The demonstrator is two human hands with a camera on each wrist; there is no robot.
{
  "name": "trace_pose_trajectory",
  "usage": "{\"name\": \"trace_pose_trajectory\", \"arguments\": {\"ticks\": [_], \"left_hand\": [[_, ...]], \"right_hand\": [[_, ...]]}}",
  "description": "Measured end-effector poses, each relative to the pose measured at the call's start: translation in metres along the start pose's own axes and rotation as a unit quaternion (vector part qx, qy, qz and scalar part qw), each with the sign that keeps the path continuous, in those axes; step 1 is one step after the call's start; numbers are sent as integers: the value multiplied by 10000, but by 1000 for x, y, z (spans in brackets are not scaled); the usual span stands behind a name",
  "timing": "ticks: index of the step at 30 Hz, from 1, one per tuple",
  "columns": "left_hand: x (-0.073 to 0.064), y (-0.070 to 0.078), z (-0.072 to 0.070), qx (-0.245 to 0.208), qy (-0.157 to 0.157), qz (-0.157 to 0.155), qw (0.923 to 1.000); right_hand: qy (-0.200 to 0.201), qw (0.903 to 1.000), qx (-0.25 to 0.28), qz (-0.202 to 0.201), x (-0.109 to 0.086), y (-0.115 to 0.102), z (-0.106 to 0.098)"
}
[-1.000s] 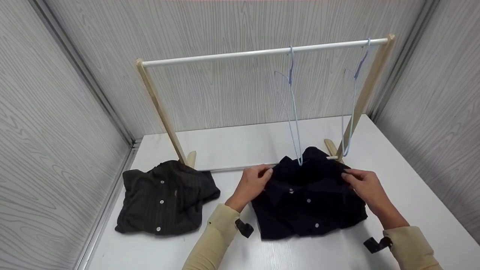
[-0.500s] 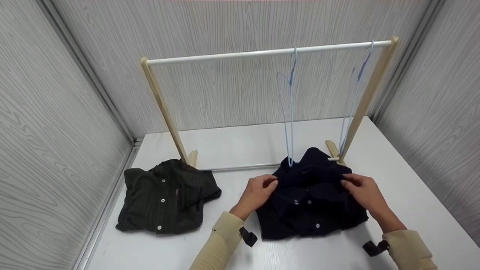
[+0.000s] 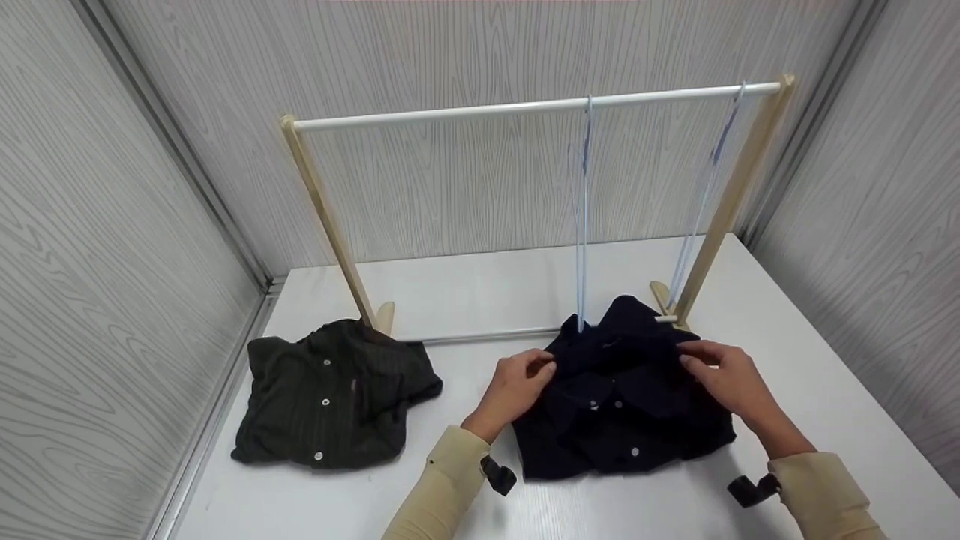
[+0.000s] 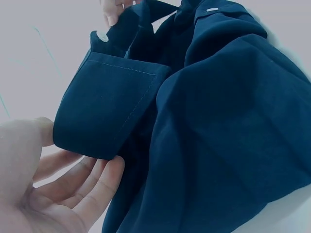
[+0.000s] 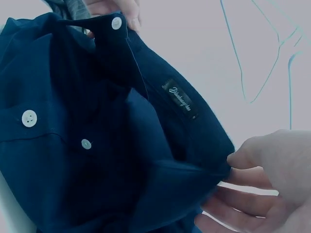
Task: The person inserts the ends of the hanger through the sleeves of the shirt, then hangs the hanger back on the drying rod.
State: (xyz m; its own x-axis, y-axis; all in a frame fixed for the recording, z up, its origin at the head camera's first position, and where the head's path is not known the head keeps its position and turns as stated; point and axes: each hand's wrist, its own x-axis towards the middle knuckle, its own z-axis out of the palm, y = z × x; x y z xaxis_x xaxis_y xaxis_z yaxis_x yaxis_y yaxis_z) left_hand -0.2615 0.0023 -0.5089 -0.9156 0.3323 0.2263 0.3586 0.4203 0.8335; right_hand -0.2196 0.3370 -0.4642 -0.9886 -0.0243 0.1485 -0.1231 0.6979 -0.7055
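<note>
Shirt collar (image 3: 622,351) nearer, white table (image 3: 480,292) beneath

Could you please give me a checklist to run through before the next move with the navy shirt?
1. Left hand pinching the collar of the dark navy fabric shirt: ok.
2. Right hand pinching the collar's other side: ok.
3. Small black label with pale lettering showing inside the collar: ok.
4. Two thin pale-blue hangers hooked on the round white rod: ok.
5. Lower end of the hanger nearer mid-rod clear of the navy shirt: cannot tell.
6. Dark grey-green buttoned shirt apart from both hands: ok.
</note>
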Motion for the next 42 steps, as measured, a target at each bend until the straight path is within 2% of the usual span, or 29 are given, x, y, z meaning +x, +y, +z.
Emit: {"name": "trace_pose_trajectory", "arguments": {"ticks": [2,4,9,12,17,23,32,34,36,37,42], "left_hand": [[0,-1,1,-9,2,38,10000],[0,-1,2,-32,0,31,10000],[-3,-4,5,75,-4,11,10000],[-4,-6,7,186,0,12,9998],[-4,-7,7,207,23,15,9998],[-5,-7,8,203,-23,-63,9998],[-7,-9,8,215,-31,-107,9997],[-8,-9,8,223,-59,-135,9996],[-10,-9,8,222,-89,-183,9995],[-10,-9,8,218,-102,-203,9995],[-11,-9,8,247,-107,-251,9993]], "right_hand": [[89,9999,103,-56,1,-4,-3],[356,9986,371,-149,3,-12,-8],[1069,9882,942,-554,14,-35,-22],[1211,9839,1102,-721,20,-47,-28],[1306,9798,1277,-814,32,-63,-30],[1289,9779,1533,-593,47,-78,-28],[1187,9634,2353,-495,71,-110,-22],[1011,9581,2642,-449,79,-114,-19],[760,9489,3034,-428,86,-117,-17],[608,9414,3289,-428,89,-118,-16],[55,8897,4542,-455,97,-120,-11]]}}
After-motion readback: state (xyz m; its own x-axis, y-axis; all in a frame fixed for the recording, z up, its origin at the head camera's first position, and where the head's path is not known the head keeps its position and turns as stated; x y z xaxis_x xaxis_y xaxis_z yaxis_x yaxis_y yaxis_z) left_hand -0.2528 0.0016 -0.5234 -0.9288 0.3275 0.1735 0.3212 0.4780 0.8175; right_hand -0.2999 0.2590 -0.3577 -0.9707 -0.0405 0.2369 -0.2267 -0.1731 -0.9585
